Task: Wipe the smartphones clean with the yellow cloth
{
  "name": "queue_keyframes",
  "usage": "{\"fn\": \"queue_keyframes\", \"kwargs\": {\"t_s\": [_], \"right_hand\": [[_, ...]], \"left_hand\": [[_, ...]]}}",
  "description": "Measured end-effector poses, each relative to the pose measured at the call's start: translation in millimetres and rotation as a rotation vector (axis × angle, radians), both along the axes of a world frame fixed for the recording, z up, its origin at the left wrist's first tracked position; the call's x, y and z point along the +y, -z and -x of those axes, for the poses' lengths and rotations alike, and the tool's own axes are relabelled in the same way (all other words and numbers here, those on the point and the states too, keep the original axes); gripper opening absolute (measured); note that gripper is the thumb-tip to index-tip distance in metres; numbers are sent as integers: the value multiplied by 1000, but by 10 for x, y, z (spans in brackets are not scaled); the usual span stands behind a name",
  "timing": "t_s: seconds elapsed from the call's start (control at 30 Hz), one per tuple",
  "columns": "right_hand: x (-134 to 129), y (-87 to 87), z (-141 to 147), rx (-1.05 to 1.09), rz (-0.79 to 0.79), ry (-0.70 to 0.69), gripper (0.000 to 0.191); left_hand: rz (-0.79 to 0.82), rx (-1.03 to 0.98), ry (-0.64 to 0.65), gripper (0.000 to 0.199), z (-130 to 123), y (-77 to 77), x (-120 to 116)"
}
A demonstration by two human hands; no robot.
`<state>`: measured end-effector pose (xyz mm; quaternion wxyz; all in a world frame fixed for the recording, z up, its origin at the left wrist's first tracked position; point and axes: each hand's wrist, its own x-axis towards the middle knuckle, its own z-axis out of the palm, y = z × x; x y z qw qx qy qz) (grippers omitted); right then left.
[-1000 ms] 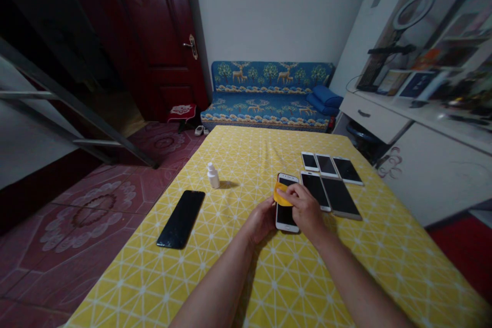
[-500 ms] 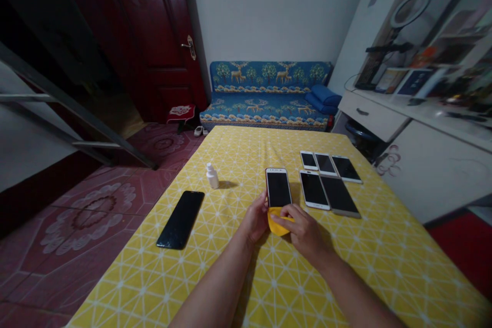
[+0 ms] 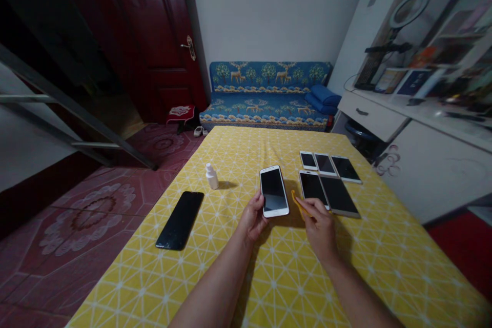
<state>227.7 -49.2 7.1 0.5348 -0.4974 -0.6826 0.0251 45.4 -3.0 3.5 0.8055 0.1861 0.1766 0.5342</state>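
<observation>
Five phones (image 3: pixel 340 196) lie grouped just beyond your right hand (image 3: pixel 320 224), which is closed in a pinch on a yellow cloth (image 3: pixel 294 198). Your left hand (image 3: pixel 253 217) curls around the lower left edge of a white-framed phone (image 3: pixel 274 190), seemingly raised above the tablecloth (image 3: pixel 277 277), though its underside is hidden.

The table (image 3: pixel 277 282) bears a bottle (image 3: pixel 212 178) left, five phones (image 3: pixel 332 185) right of the held phone (image 3: pixel 274 191).

forearms (image 3: pixel 221 279) cut off below, yellow cloth (image 3: pixel 299 205) partly hidden by right hand (image 3: pixel 320 225), shelf items (image 3: pixel 467 89) blurred
</observation>
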Motion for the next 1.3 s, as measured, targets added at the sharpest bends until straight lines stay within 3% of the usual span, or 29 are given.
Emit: {"fn": "queue_keyframes", "kwargs": {"t_s": [0.13, 0.33, 0.47, 0.83, 1.03, 1.3], "right_hand": [[-70, -76, 154, 90, -58, -7, 42], [-171, -151, 374, -114, -196, -185, 61], [-167, -181, 378, -176, -219, -214, 62], [-23, -169, 139, -155, -219, -25, 54], [41, -220, -24, -100, -219, 75, 46], [62, -288, -104, -45, -222, 115, 56]], "left_hand": [[58, 6, 17, 28, 16, 26, 22], [34, 44, 60, 22, 23, 3, -18], [17, 96, 69, 25, 12, -43, -53], [-137, 198, 158, 51, -59, -106, -141], [-175, 225, 255, 57, -70, -97, -168], [-183, 247, 324, 55, -60, -85, -169]]}}
